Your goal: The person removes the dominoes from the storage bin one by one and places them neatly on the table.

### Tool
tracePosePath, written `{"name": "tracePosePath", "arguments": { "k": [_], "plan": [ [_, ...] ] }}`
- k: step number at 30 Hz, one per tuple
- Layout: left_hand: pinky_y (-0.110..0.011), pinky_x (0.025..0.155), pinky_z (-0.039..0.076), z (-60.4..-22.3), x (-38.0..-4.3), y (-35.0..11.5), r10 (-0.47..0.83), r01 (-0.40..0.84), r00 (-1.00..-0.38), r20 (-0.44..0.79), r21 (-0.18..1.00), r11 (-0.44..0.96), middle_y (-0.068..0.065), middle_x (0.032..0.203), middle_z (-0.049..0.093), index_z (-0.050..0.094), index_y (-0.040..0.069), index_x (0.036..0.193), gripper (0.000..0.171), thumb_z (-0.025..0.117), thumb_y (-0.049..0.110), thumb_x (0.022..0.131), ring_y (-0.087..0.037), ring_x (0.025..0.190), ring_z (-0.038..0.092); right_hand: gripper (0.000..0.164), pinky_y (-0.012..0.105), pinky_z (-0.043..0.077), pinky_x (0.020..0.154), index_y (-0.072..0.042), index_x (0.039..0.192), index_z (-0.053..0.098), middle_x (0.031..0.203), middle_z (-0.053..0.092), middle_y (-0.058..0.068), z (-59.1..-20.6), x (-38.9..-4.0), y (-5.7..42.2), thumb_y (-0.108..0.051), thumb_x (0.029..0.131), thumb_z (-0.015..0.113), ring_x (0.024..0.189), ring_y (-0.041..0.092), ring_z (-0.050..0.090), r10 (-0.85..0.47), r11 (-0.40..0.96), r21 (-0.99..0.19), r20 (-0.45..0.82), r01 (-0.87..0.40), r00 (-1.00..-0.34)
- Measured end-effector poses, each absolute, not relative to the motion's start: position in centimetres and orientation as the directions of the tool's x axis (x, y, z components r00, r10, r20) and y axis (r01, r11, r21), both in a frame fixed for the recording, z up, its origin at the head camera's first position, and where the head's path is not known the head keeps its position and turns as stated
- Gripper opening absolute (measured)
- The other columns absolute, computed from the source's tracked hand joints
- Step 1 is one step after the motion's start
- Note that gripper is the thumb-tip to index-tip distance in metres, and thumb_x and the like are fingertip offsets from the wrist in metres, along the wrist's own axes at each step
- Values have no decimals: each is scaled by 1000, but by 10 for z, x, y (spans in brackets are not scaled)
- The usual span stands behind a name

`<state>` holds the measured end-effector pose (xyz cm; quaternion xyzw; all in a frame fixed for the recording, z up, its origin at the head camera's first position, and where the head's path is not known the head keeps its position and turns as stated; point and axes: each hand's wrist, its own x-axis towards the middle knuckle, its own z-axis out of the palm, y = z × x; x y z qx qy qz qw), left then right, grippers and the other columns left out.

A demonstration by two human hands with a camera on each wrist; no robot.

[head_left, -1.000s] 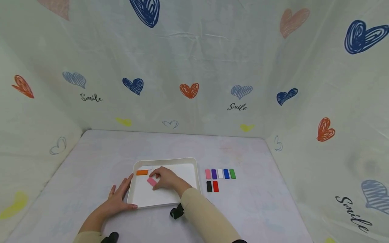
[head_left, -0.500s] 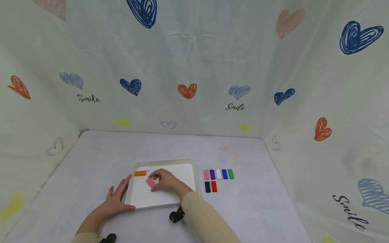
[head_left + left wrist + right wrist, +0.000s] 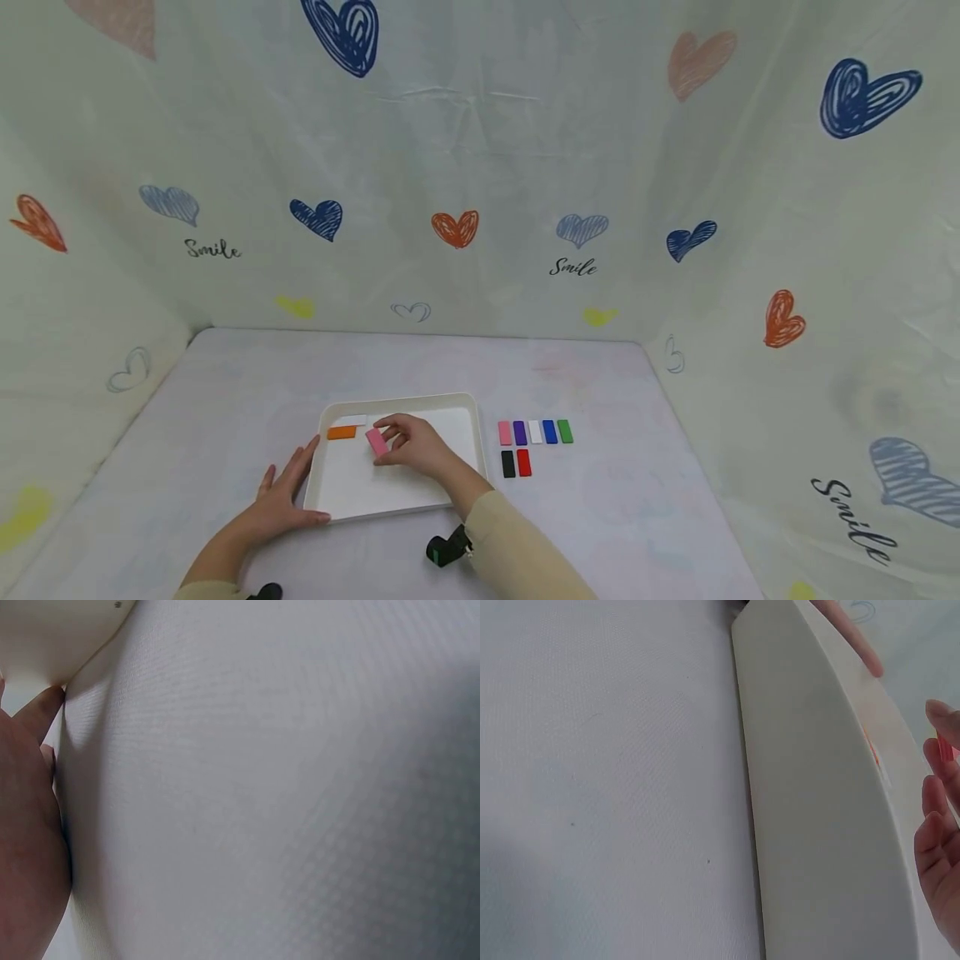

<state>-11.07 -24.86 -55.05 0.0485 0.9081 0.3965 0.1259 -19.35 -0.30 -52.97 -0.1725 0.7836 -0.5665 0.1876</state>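
Observation:
My right hand (image 3: pixel 420 448) pinches a pink block (image 3: pixel 377 442) between thumb and fingers, over the white tray (image 3: pixel 390 496). In the right wrist view the same hand (image 3: pixel 939 847) shows at the right edge, the block (image 3: pixel 946 750) seen edge-on between thumb and finger. An orange block (image 3: pixel 341 432) lies in the tray's far left corner, with a white block (image 3: pixel 350 420) just behind it. My left hand (image 3: pixel 276 504) rests spread against the tray's left side, thumb at the near corner. Only part of this hand (image 3: pixel 30 825) appears in the left wrist view.
Right of the tray, upright blocks form two rows: pink (image 3: pixel 505 432), purple (image 3: pixel 520 432), white (image 3: pixel 535 432), blue (image 3: pixel 550 432) and green (image 3: pixel 565 431) behind, black (image 3: pixel 508 464) and red (image 3: pixel 524 462) in front. A heart-printed curtain (image 3: pixel 480 167) surrounds the table (image 3: pixel 615 500).
The pink block, pinched in my right hand, has shifted away from me and slightly right relative to the tray. My left hand stays at the tray's side. The head view has shifted slightly.

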Motion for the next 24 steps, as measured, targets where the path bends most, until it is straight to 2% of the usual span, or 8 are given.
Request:
{"name": "tracePosePath", "arguments": {
  "k": [9, 16, 24],
  "plan": [
    [-63, 106, -20, -550, -109, -249, 188, 5, -969, -160, 748, 664, -35, 153, 15, 8, 9, 156, 126, 89, 37, 63, -53, 141, -1, 51, 20, 47, 60, -14, 121, 66, 93, 63, -8, -524, -190, 19, -6, 74, 84, 74, 6, 57, -439, 268, -961, -65, -61, -896],
    [-63, 107, -19, -552, -109, -250, 189, 7, -969, -157, 751, 660, -33, 153, 16, 9, 9, 156, 126, 89, 36, 63, -53, 141, 0, 52, 19, 49, 61, -10, 120, 66, 93, 64, -4, -523, -188, 37, 1, 73, 84, 75, 8, 59, -404, 212, -975, -22, -71, -914],
    [-63, 107, -19, -552, -108, -250, 179, 2, -971, -159, 744, 669, -34, 153, 15, 10, 8, 155, 125, 89, 38, 63, -52, 141, 0, 53, 21, 54, 69, -6, 123, 63, 99, 65, 2, -516, -184, 56, 7, 74, 80, 80, 12, 62, -382, 149, -988, -21, -39, -924]
  ]
}}
